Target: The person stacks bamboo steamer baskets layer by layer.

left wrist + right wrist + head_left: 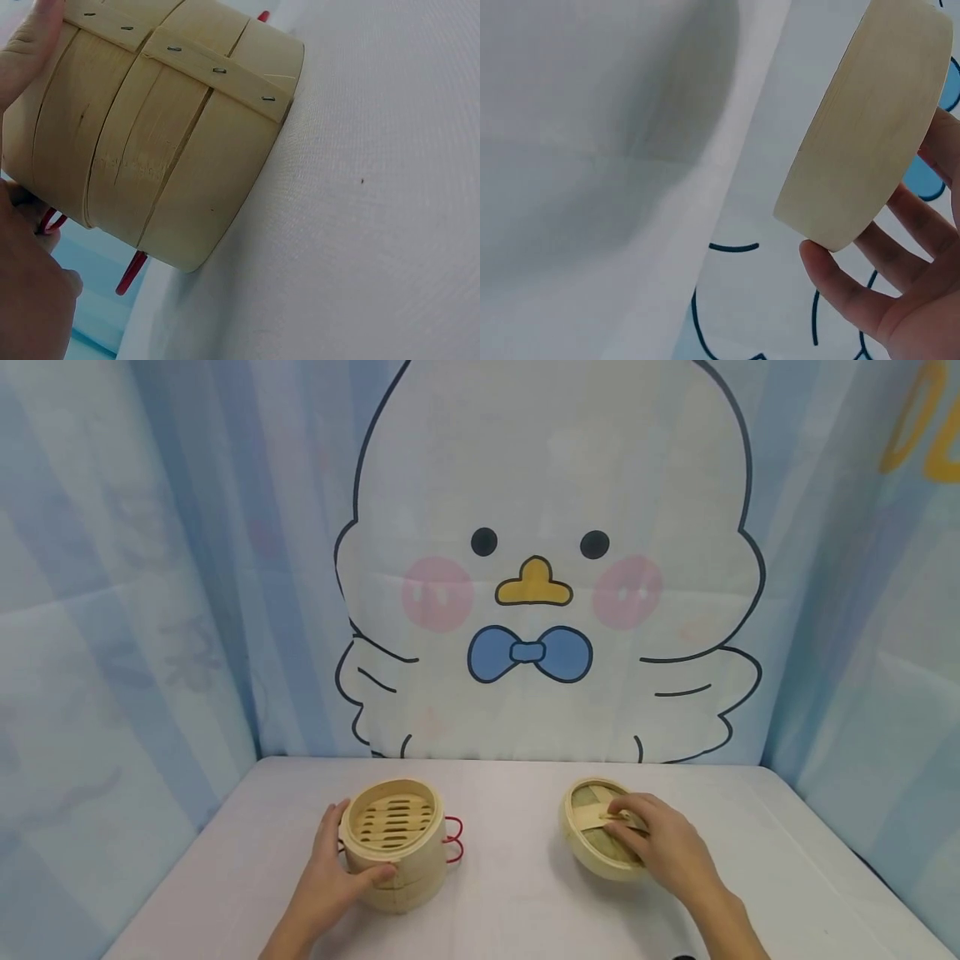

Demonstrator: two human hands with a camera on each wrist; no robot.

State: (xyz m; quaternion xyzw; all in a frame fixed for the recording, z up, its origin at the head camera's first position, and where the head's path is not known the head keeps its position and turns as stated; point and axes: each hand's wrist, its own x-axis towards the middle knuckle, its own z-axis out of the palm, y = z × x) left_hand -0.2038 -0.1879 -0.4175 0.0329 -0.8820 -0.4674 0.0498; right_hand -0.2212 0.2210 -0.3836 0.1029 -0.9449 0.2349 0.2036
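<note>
My left hand point(324, 883) grips a stack of bamboo steamer baskets point(422, 870) on the table's left half, thumb across the front and fingers round the far left side. A slatted rack shows in the top basket, which has no lid on it. Red loop handles point(132, 273) stick out from the stack's sides. Over the right half, my right hand point(675, 852) pinches the strap across the top of a round bamboo steamer lid point(594, 850). The lid is tilted and raised off the table, with its pale rim point(870, 127) above a shadow in the right wrist view.
A white-covered table point(510, 877) lies under both hands. Behind it hangs a cloth backdrop point(525, 718) with a cartoon bird, and striped blue cloth walls point(112, 693) stand at the sides. A small dark object point(684, 957) shows at the bottom edge.
</note>
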